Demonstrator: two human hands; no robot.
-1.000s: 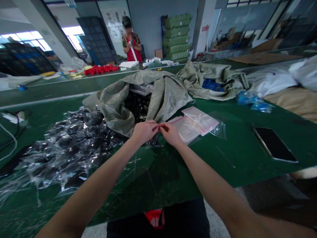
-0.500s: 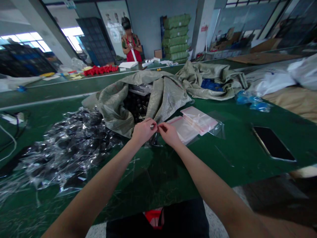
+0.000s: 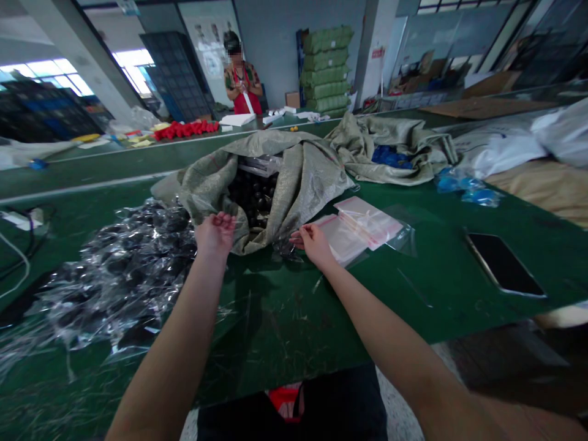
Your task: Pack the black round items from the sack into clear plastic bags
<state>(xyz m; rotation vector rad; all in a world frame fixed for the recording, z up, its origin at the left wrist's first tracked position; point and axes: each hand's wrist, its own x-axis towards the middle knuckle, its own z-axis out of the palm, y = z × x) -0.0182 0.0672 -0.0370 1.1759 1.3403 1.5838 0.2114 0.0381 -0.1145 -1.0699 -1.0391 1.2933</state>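
Note:
My left hand (image 3: 217, 234) is beside the front of the woven sack, its fingers loosely curled and slightly apart, with nothing visible in them. To its left lies a heap of black items in clear plastic bags (image 3: 133, 257). My right hand (image 3: 314, 242) is closed, thumb and fingers pinching the edge of a small clear plastic bag (image 3: 288, 250) with something dark inside. That bag is at the foot of the sack (image 3: 303, 180), whose mouth shows many round black pieces (image 3: 255, 199). Flat clear bags with pink-edged strips (image 3: 349, 239) lie just right of my right hand.
A phone (image 3: 505, 264) lies on the green table (image 3: 395, 318) at right. Farther back are a second sack (image 3: 358, 144) with blue items (image 3: 392, 157) and blue bagged pieces (image 3: 468, 185). Across the table, a person (image 3: 242, 86) stands near red items (image 3: 186, 129).
My left hand has parted from my right hand and moved left toward the bagged heap, its fingers loosening. My right hand has stayed nearly in place by the small bag.

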